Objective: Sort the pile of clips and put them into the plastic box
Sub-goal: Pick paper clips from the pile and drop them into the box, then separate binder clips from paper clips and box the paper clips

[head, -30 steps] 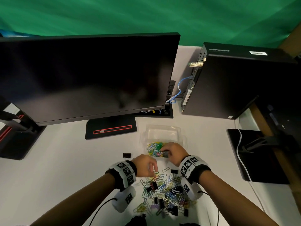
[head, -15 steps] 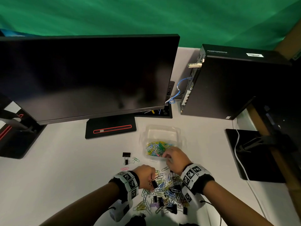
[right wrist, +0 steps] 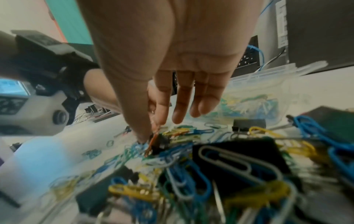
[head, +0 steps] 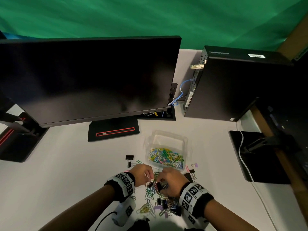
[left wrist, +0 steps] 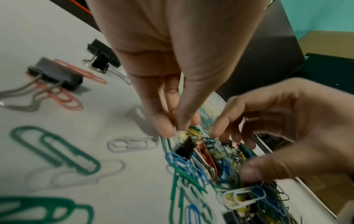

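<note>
A white counter (head: 58, 172) is seen from above, with both hands lowered into a pile of clips (head: 156, 197) at its near edge. The pile is a tangle of coloured paper clips mixed with black binder clips.

The left hand (head: 141, 175) is held over the pile's far left side. Its fingers (left wrist: 162, 124) are drawn narrowly together, thumb against fingertips, pinching clip wire at the top of the heap.

The right hand (head: 170, 182) is placed just beside the left, over the middle of the pile. Its thumb and forefinger are brought down together onto an orange paper clip (right wrist: 153, 141) beside a small black binder clip, while the other fingers (right wrist: 182, 103) are left straight and relaxed.

The clear plastic box (head: 166, 144) is set on the counter just beyond the hands, with a heap of yellow, green and blue paper clips lying in its near half.

A lone black binder clip (head: 129, 157) is seen left of the box. A dark monitor (head: 86, 80) and a black computer case (head: 233, 87) are stood further back.
</note>
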